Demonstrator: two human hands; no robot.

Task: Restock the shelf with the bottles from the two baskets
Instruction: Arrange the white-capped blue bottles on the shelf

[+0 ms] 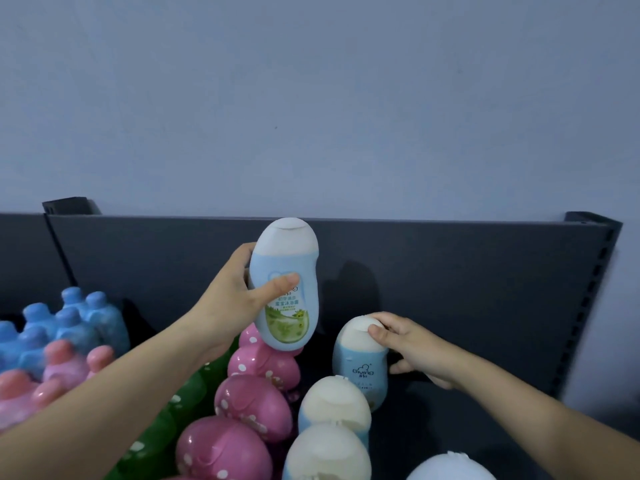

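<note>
Item: pale blue bottle (360, 372), upright, with brand "Giving" in blue lettering. Item: raised bottle (285, 296), with Chinese label print, not legible.

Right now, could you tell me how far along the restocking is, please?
Blue bottles, pink-capped bottles and white-capped bottles already stand in rows on the shelf. The left hand holds a raised bottle; the right hand grips the rear bottle of that row. Bare shelf shows at right; the baskets are out of view, so the remainder is unknown.
</note>
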